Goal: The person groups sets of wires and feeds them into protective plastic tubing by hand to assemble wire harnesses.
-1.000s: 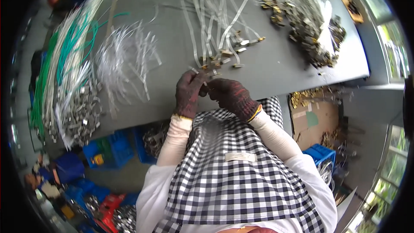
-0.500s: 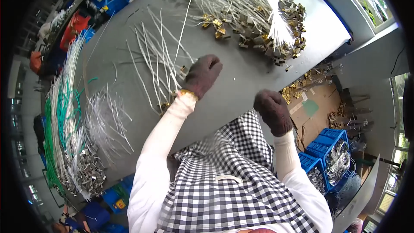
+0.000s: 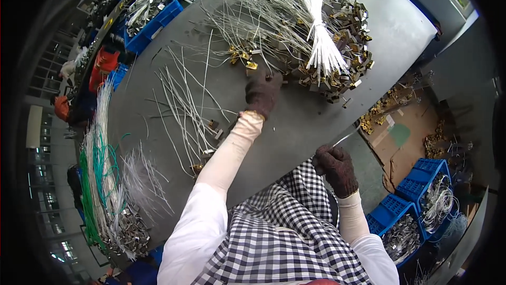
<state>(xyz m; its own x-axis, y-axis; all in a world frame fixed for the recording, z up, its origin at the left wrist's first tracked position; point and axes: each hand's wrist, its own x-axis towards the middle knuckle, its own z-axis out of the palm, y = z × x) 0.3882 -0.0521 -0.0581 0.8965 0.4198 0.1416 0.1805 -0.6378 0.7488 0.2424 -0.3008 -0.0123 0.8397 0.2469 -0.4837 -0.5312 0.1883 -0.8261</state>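
Our left hand (image 3: 263, 90) curled at far wire pile's (image 3: 287, 33) near edge, grip unclear; our right hand (image 3: 336, 169) pinches pale strand (image 3: 348, 136). Tangled wires could snag if we tug.

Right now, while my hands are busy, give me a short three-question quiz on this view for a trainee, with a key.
1. Which dark-gloved hand is nearer the large heap of thin pale strands with metal ends: a) left, or b) right?
2. True or false: the tied bundle of slim white strips lies on the long green strands at the left.
3. What do the fingers of the right hand appear to hold?

Key:
1. a: the left hand is at the heap's near edge.
2. False: it lies on the heap.
3. A thin pale strip.
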